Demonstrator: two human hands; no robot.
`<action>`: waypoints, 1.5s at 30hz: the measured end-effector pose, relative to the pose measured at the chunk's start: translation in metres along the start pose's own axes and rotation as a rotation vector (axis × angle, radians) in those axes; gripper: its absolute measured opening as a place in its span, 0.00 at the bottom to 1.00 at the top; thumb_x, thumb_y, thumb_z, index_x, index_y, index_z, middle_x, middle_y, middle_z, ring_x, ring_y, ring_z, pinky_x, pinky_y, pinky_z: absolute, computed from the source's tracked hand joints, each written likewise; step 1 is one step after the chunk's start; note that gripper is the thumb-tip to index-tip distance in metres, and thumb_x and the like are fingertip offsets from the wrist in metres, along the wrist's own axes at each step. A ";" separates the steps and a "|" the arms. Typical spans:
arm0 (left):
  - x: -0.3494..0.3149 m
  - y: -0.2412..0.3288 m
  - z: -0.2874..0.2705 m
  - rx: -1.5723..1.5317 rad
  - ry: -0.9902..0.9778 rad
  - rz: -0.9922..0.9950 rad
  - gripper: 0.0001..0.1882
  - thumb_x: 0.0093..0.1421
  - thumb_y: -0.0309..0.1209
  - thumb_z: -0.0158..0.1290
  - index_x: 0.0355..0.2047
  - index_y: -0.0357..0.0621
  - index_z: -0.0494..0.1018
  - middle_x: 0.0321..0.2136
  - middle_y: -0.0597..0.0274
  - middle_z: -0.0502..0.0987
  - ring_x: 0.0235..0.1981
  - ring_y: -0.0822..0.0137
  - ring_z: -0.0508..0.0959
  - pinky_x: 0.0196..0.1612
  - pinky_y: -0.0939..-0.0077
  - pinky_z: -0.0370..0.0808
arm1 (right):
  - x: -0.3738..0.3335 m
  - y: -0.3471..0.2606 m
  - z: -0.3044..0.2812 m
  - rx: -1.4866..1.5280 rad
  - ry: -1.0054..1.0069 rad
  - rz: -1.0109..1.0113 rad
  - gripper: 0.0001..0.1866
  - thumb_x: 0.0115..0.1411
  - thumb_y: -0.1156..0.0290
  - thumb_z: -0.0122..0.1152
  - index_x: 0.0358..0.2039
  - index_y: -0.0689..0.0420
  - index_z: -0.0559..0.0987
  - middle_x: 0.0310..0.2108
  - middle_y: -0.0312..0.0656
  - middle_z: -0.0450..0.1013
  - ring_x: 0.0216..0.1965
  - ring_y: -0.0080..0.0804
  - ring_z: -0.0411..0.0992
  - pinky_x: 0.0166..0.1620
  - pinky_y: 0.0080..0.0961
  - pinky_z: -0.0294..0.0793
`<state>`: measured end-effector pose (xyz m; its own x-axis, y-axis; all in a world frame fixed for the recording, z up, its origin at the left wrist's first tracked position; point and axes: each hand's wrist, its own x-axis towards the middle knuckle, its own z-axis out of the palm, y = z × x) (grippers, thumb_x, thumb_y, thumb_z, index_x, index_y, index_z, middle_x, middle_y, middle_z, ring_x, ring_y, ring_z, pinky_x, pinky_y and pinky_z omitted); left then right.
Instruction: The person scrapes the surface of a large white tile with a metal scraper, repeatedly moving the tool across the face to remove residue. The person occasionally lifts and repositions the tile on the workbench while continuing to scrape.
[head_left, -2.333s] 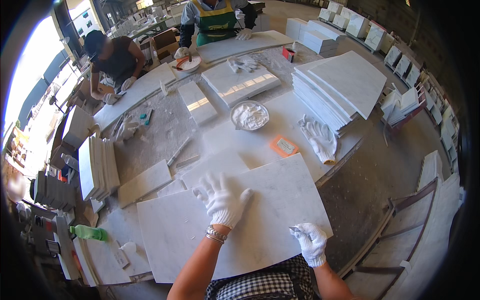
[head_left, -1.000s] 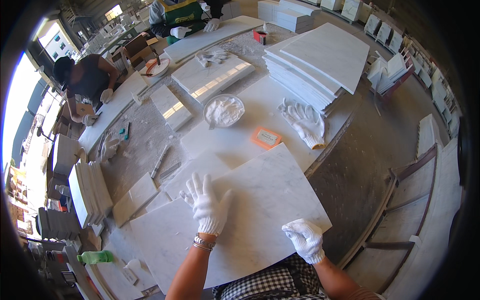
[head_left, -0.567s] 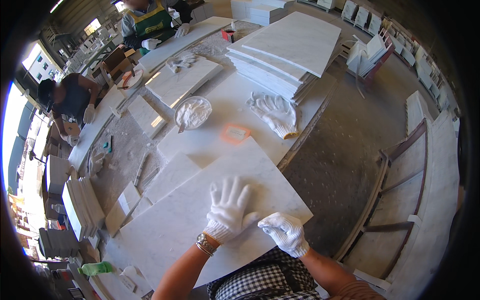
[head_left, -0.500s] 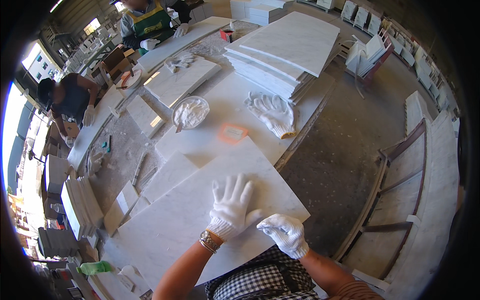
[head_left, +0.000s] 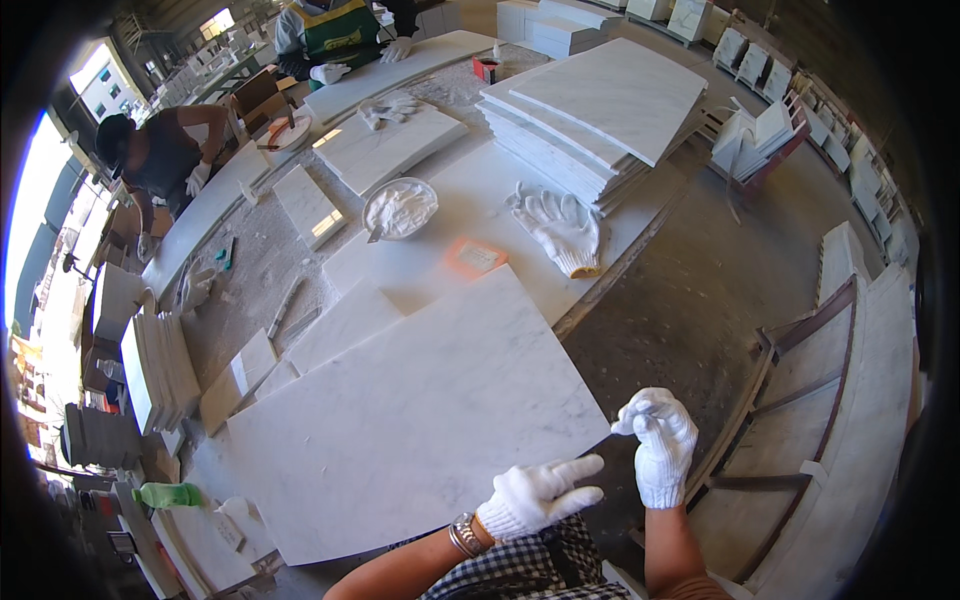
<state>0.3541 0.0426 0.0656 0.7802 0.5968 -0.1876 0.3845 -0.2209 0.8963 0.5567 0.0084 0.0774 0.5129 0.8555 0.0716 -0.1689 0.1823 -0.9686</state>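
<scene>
White slab (head_left: pixel 420 400) lies left of right hand (head_left: pixel 660 445), corner just beside pinched fingers; can't tell what they hold. Left hand (head_left: pixel 530 498), lower left, half-spread, looks empty. Light pressure suits corner.

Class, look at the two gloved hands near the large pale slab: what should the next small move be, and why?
Probably lay the left hand flat on the large pale slab. Its fingers now extend past the near edge, while the curled right hand is close by the right corner, which seems to jut over the floor; a flat palm might steady the slab.
</scene>
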 end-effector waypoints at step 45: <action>-0.038 -0.134 -0.164 0.806 0.793 -0.623 0.40 0.68 0.56 0.54 0.72 0.43 0.64 0.76 0.42 0.56 0.77 0.36 0.49 0.77 0.35 0.38 | 0.059 0.038 0.043 -1.286 -0.541 -0.401 0.23 0.60 0.70 0.71 0.55 0.61 0.82 0.32 0.47 0.79 0.33 0.46 0.79 0.36 0.37 0.79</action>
<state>0.1923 0.1759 0.0183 -0.0349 0.9980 0.0532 0.9799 0.0237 0.1981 0.5443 0.0873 0.0553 -0.0798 0.9802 0.1809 0.9132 0.1447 -0.3810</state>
